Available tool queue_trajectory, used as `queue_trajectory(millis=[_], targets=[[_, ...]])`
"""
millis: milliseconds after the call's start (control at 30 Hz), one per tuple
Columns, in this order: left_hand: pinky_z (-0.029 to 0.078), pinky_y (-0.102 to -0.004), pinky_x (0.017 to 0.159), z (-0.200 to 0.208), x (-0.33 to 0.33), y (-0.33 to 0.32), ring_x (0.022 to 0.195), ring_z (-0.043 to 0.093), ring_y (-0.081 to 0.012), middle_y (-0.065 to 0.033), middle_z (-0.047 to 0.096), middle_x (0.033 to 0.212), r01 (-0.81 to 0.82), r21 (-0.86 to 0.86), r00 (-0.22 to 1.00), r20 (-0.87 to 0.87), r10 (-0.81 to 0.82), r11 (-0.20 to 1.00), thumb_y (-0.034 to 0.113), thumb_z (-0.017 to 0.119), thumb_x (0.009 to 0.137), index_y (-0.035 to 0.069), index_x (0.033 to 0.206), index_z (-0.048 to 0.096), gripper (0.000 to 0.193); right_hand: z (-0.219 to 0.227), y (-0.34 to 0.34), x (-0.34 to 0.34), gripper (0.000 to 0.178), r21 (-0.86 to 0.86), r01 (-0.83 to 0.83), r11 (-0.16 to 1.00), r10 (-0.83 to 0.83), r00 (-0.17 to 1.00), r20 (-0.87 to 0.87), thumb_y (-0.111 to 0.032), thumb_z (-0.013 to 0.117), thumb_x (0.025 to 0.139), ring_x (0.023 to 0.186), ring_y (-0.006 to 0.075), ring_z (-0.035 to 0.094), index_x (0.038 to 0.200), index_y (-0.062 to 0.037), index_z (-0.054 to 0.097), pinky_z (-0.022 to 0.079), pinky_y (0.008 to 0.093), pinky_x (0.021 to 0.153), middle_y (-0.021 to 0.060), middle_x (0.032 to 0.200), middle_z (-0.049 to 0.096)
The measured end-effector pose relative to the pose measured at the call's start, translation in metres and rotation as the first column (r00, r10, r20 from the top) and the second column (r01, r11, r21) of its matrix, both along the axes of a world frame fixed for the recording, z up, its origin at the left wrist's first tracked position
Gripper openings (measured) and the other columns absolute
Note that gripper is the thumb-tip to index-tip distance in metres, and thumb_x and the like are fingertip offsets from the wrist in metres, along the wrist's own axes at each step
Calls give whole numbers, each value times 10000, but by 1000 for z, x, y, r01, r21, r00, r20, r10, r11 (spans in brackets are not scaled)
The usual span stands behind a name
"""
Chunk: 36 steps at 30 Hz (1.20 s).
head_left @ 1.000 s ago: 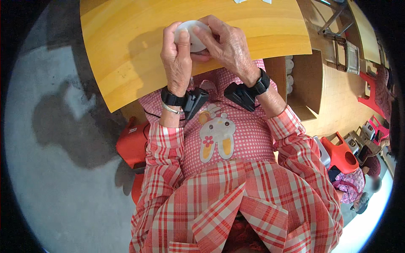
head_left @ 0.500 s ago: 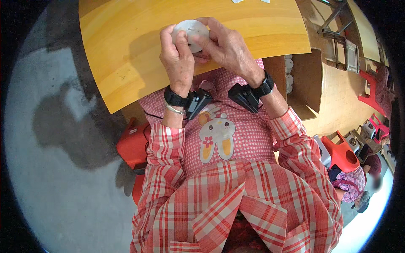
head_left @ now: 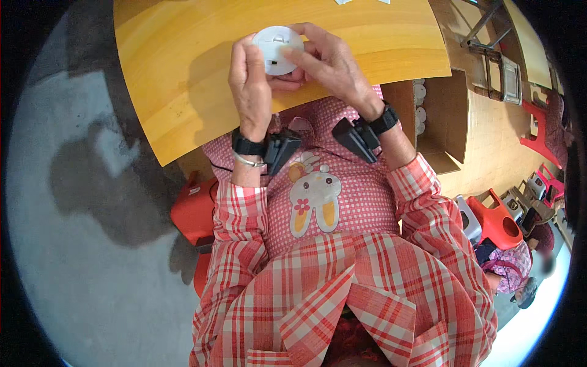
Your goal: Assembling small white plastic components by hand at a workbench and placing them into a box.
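Observation:
Above the wooden table's near edge I hold a round white plastic device [head_left: 269, 51]. A seam crosses its face, with a small latch near the top and a small dark slot lower down. My left hand [head_left: 249, 79] grips its left rim, thumb against the edge. My right hand [head_left: 333, 66] wraps round the right side, with its thumb pressed on the face and its other fingers partly behind or beneath. What lies under the device is hidden.
The yellow wood-grained table [head_left: 183, 67] spans the top. Right of my lap, an open cardboard box [head_left: 443, 116] holds several round white pieces [head_left: 419, 115]. Red stools [head_left: 194, 211] stand beside me and farther right. A person in pink [head_left: 510, 269] sits at the lower right.
The device's face has turned, so the latch and dark slot show clearly. My left thumb has moved off the face to the rim; my right thumb stays on the face.

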<state>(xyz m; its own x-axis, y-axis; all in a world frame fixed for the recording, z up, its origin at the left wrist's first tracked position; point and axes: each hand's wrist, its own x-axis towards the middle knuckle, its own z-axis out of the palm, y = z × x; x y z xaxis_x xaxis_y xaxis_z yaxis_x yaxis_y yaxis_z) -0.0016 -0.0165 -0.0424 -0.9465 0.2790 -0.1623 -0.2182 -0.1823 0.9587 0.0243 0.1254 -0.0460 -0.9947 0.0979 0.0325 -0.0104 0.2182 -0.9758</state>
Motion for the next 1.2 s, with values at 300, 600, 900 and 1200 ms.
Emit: queue_trajectory(millis=[300, 600, 900, 1200], targets=[[567, -259, 486, -3, 2, 1, 649, 645, -198, -127, 564, 987, -10, -60, 991, -132, 2, 998, 239, 445, 960, 5, 1177, 413, 321, 1, -3, 2, 331, -96, -7, 995, 9, 1000, 12, -244, 570, 900, 558, 108, 592, 1088, 27, 544, 467, 259, 490, 89, 631, 601], [483, -267, 627, -9, 2, 7, 812, 579, -152, -112, 575, 959, -207, -377, 867, -498, -9, 903, 220, 478, 948, 11, 1156, 462, 296, -2, -6, -1, 335, -2, 121, 993, -121, 993, 13, -309, 574, 885, 563, 205, 626, 1003, 4, 596, 483, 306, 511, 145, 649, 614], [479, -258, 704, 13, 11, 9, 808, 543, -132, -76, 558, 970, -70, -358, 991, -131, 24, 931, 201, 490, 946, 17, 1172, 467, 292, -5, -11, 3, 299, 88, 191, 978, -190, 982, -16, -327, 582, 873, 589, 266, 628, 963, -44, 615, 489, 330, 537, 148, 669, 618], [492, -248, 445, 15, 7, 6, 482, 580, -156, -124, 597, 688, 44, -212, 998, -31, -52, 976, 300, 420, 969, 34, 1292, 372, 422, 17, 15, 6, 254, 72, 73, 995, -73, 997, -3, -253, 542, 918, 593, 183, 622, 997, -17, 596, 480, 316, 527, 134, 755, 633]])
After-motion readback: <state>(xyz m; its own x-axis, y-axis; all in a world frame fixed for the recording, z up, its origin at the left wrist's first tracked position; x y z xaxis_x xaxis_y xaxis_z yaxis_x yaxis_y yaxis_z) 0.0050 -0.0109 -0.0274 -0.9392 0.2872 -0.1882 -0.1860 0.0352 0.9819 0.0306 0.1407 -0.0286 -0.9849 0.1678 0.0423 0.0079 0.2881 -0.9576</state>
